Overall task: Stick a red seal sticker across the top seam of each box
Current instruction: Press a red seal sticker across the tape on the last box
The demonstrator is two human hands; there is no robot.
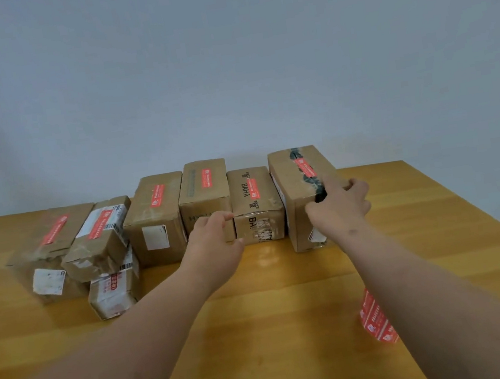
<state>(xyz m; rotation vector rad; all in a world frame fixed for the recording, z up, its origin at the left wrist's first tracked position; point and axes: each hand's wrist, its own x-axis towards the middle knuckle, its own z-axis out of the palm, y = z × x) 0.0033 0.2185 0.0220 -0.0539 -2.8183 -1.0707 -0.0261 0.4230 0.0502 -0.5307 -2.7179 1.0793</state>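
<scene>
Head cam — right hand (338, 201) gripping rightmost box (300, 201), left hand (214, 242) near BAHA box (256, 207)

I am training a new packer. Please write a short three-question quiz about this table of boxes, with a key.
1. True or false: the BAHA box already carries a red sticker on top.
2. Which box does the right hand touch? A) the box with dark tape B) the leftmost box
3. What lies on the table beside the right forearm?

Key: 1 true; 2 A; 3 the strip of red stickers.
</scene>
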